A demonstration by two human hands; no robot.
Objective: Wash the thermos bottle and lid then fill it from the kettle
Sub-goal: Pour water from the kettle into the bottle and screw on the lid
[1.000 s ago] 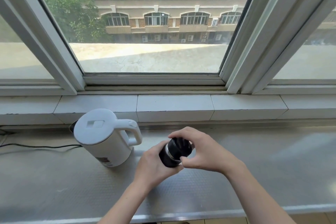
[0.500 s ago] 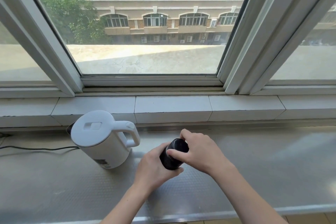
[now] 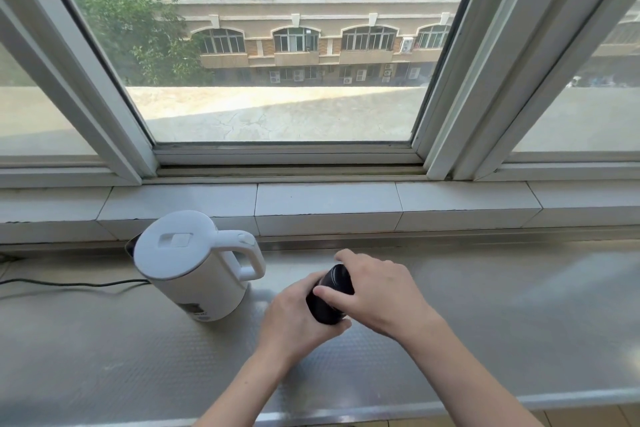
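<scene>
A black thermos bottle stands on the metal counter, seen from above. My left hand wraps around its body from the left. My right hand grips the black lid on top of the bottle, thumb on the near side and fingers over the far side. The lid sits flush on the bottle, with no metal band showing between them. A white electric kettle with its lid down stands just left of my hands, its handle pointing toward the bottle.
The kettle's black cord runs left across the counter. A white tiled sill and a large window rise behind. The counter's front edge lies close to me.
The silver band seen between lid and bottle a second ago is now covered. My right hand has turned on the lid and lowered with it. The kettle has not moved.
</scene>
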